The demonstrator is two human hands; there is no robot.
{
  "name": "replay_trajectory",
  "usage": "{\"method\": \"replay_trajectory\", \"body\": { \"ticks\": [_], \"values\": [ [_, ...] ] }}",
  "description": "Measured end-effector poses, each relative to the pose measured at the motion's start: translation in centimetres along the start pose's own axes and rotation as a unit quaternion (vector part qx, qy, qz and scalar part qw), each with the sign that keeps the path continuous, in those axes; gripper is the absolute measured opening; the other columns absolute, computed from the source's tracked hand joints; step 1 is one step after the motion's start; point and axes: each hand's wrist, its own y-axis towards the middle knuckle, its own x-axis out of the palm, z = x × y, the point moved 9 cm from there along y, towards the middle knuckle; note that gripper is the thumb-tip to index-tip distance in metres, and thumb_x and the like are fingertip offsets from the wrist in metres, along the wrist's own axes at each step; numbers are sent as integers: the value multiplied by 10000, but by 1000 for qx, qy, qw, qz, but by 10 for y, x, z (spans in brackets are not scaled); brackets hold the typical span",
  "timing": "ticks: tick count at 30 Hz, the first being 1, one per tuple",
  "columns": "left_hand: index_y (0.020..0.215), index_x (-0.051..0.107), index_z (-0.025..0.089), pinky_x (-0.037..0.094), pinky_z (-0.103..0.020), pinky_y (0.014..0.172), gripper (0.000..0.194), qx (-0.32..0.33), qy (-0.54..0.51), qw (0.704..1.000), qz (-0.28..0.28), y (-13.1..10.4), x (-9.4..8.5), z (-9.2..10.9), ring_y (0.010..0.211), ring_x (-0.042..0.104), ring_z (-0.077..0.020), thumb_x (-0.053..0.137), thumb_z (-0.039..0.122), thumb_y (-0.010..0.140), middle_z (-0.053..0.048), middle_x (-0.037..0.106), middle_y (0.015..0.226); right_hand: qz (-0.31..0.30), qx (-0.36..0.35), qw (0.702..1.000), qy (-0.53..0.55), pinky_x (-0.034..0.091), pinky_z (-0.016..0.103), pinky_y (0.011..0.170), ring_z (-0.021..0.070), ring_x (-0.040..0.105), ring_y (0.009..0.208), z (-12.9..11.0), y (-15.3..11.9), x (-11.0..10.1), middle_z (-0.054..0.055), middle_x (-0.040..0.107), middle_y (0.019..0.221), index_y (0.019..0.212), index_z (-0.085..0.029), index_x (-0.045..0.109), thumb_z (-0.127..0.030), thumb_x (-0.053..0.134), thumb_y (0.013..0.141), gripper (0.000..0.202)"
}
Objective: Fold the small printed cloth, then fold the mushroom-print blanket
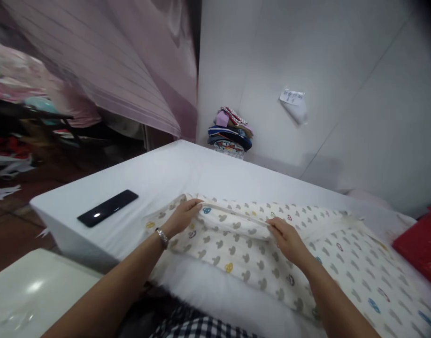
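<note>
A cream fabric printed with grey, yellow and blue mushroom shapes lies across the white-covered table and hangs over its near edge. My left hand pinches the fabric's upper edge near its left end. Farther right, my right hand grips the same edge, which is stretched as a raised fold between the two hands. More of the printed fabric spreads out to the right, past my right forearm. My fingertips are partly hidden by the cloth.
A black phone lies on the table's left part. Folded cloths are stacked by the wall at the far edge. A red item is at the right, a white stool-like surface at lower left, and a pink curtain hangs behind.
</note>
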Motion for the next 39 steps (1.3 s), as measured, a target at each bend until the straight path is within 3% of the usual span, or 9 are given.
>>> {"method": "replay_trajectory", "body": {
  "ticks": [6,11,16,20,23,26,29,32,39],
  "values": [
    [818,634,198,456,-283,655,315,-47,87,995,-18,-16,15,-20,696,593,-179,411,419,788,-22,662,746,-8,20,1000,5,450,311,715,173,560,795,19,-11,27,29,583,868,903,-243,552,-318,339,909,226],
    [868,642,211,453,-327,767,277,-25,177,984,-14,-19,22,-20,839,616,-219,412,331,773,-58,684,889,15,9,1000,2,453,319,751,177,557,831,28,-16,49,34,584,894,921,-228,549,-284,340,901,217],
    [1091,603,221,428,-337,868,403,5,250,966,-59,-17,34,-2,987,592,-231,443,212,721,-77,642,1093,53,-24,998,-22,455,311,782,178,552,894,20,-20,47,49,572,955,1004,-224,539,-263,308,914,252],
    [1167,557,221,376,-396,934,433,48,309,948,-64,-9,50,19,1053,554,-265,513,344,754,-100,619,1132,56,-40,997,-43,463,294,745,178,554,870,15,-24,44,56,566,949,1028,-230,536,-235,289,914,272],
    [1140,564,236,243,-461,1023,409,123,310,941,-62,-2,75,48,1115,500,-257,500,442,792,-94,603,1150,52,-47,996,-49,463,288,733,181,551,870,13,-26,45,55,562,952,1032,-228,531,-210,297,907,266],
    [1142,557,249,168,-445,1058,379,208,263,931,-141,-3,117,76,1131,479,-213,475,438,824,-69,593,1153,46,-55,996,-51,457,282,732,181,548,873,11,-26,45,56,559,957,1038,-221,526,-194,313,902,254],
    [1110,576,257,201,-430,1039,343,249,233,909,-240,-10,154,89,1045,527,-197,461,432,838,-53,627,1054,48,-64,996,-47,445,279,737,177,543,876,10,-27,45,61,561,965,1054,-220,520,-188,311,908,257],
    [980,629,241,327,-379,935,291,262,238,893,-278,-16,171,90,881,566,-188,422,406,859,-46,643,868,46,-68,996,-45,438,279,758,173,542,889,8,-27,45,58,569,972,1072,-226,517,-190,316,913,259],
    [806,617,228,391,-239,623,311,263,226,913,-216,-24,158,89,680,547,-143,366,398,873,-17,584,742,39,-62,995,-75,437,276,767,169,554,898,7,-26,46,38,604,978,1138,-243,502,-292,355,925,263]
  ]
}}
